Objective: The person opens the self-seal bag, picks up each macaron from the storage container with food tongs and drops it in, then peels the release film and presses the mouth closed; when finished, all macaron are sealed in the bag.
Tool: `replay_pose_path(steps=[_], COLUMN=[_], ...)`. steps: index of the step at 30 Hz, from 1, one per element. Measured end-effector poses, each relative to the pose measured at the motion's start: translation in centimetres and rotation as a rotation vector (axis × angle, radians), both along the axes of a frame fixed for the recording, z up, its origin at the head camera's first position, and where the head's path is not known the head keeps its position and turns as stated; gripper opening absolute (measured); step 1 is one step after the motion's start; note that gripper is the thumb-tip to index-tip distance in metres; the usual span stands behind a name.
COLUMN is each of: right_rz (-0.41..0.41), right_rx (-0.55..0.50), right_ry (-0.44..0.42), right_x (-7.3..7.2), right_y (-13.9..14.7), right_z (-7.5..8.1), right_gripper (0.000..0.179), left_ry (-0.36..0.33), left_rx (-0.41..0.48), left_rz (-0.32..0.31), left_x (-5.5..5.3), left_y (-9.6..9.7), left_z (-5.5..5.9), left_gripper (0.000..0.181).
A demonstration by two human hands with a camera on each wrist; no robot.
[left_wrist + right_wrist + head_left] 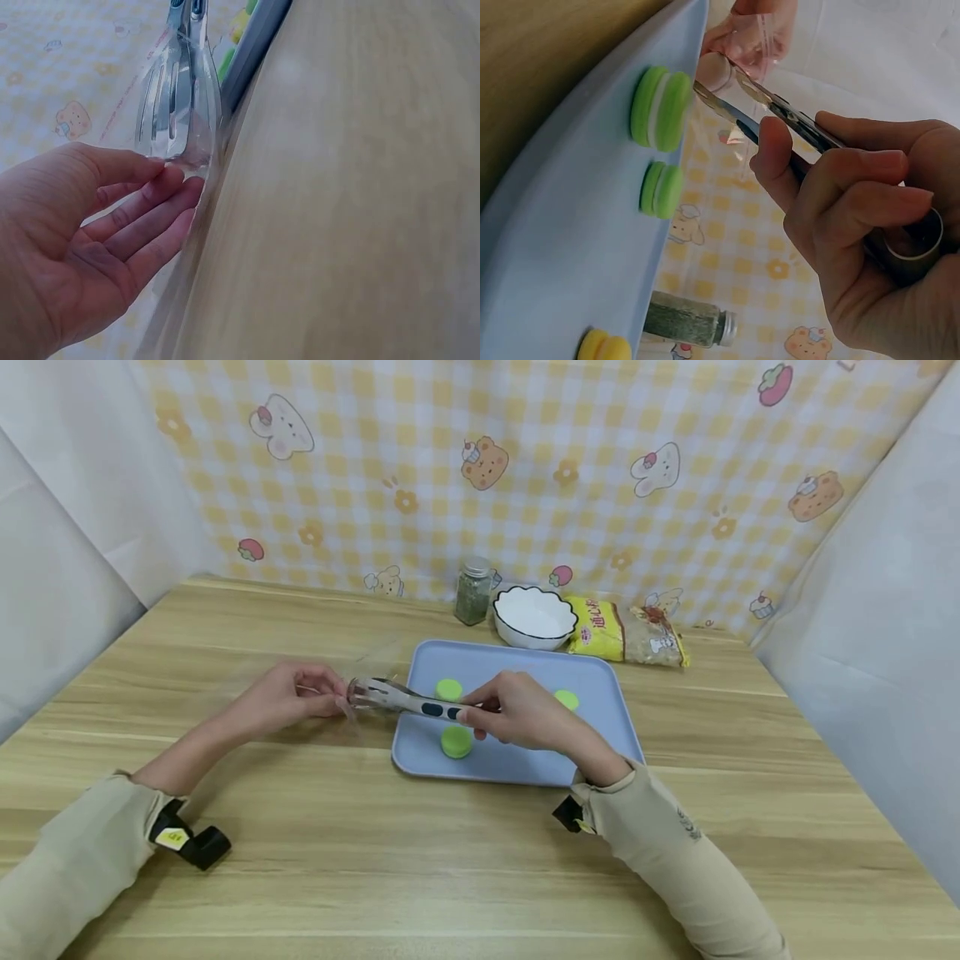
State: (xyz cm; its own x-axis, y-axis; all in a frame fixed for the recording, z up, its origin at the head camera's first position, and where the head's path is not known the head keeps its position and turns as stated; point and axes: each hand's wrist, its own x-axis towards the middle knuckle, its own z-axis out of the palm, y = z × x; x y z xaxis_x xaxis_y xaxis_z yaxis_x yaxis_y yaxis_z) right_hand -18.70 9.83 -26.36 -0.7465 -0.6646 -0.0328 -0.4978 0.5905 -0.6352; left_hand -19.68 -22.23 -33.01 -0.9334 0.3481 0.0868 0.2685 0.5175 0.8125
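My left hand (288,697) pinches a clear plastic bag (208,112) between thumb and fingertips, left of the tray. In my right hand (517,710) are metal tongs (411,702) with dark handle inserts, gripped over the blue tray (525,768) and pointing left. Their slotted heads are inside the bag, close to the left fingertips. A pale pinkish macaron (715,71) shows at the tong tips in the right wrist view. Two green macarons, a nearer one (457,742) and a farther one (449,690), sit on the tray. Right of them lies a yellow-green one (566,699), partly behind the right hand.
Behind the tray stand a glass jar of dried herbs (474,592) and a white scalloped bowl (534,617) with a dark rim. Next to the bowl lies a yellow food packet (626,631). A checked cloth (405,443) hangs behind the wooden table (360,877).
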Motion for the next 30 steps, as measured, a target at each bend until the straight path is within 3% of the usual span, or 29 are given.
replay_pose_path(steps=[4,7,12,14,16,20,26,30], right_rz=[0.003,-0.001,0.006,0.001,-0.008,-0.006,0.031,0.046], right_rx=[0.037,0.064,0.102,0.118,0.125,0.126,0.098,0.086], right_ry=[0.060,0.112,0.204,0.225,0.237,0.234,0.264,0.280], right_x=[0.3,0.7,1.5,1.7,1.8,1.8,1.4,1.3], right_y=[-0.4,-0.8,-1.2,-1.2,-1.1,-0.9,-0.4,-0.1], right_z=[-0.2,-0.2,-0.1,0.0,0.1,0.2,0.7,1.0], right_gripper=[0.021,0.021,0.021,0.022,0.024,0.025,0.023,0.024], left_ry=[0.003,0.055,0.236,0.319,0.382,0.411,0.293,0.210], left_rx=[0.015,0.005,-0.014,-0.014,0.007,-0.004,-0.064,-0.080], left_rz=[0.017,0.057,0.215,0.249,0.229,0.124,-0.052,-0.132], left_x=[0.1,0.3,0.7,0.6,0.5,0.3,0.5,0.6], left_y=[0.0,-0.3,-0.8,-0.9,-0.9,-0.8,-0.5,-0.3], left_z=[0.2,0.8,1.9,2.1,2.1,2.0,1.9,1.8], left_gripper=[0.006,0.008,0.010,0.008,0.005,0.004,0.008,0.010])
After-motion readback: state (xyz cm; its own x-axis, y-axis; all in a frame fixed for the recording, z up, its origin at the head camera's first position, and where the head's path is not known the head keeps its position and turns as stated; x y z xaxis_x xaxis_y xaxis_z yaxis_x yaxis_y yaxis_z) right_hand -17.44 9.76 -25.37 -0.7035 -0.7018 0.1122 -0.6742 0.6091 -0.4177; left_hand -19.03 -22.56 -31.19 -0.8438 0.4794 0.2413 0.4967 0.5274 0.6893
